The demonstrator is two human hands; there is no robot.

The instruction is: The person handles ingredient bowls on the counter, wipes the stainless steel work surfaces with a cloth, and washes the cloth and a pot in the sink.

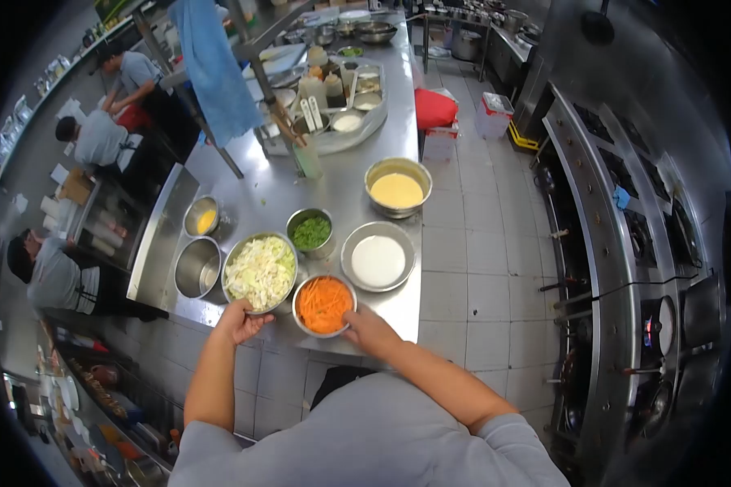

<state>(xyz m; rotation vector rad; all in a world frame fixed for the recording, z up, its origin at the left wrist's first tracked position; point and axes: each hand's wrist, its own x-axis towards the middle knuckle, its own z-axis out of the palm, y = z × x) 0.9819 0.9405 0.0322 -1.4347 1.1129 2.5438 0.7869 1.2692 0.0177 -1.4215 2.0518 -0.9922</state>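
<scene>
My left hand (pixel 240 318) grips the near rim of a steel bowl of shredded cabbage (pixel 260 272). My right hand (pixel 365 326) holds the near right rim of a smaller steel bowl of shredded carrot (pixel 323 304). Both bowls stand on the steel counter (pixel 252 195) close to its front edge, touching side by side. Just beyond them are a small bowl of chopped greens (pixel 310 232) and a steel bowl with a white filling (pixel 378 260).
A bowl of yellow batter (pixel 396 190), an empty steel pot (pixel 197 268) and a small bowl with something yellow (pixel 203 217) share the counter. A tray of condiment containers (pixel 341 105) lies farther back. Three people work at the left. Stoves (pixel 625 243) line the right.
</scene>
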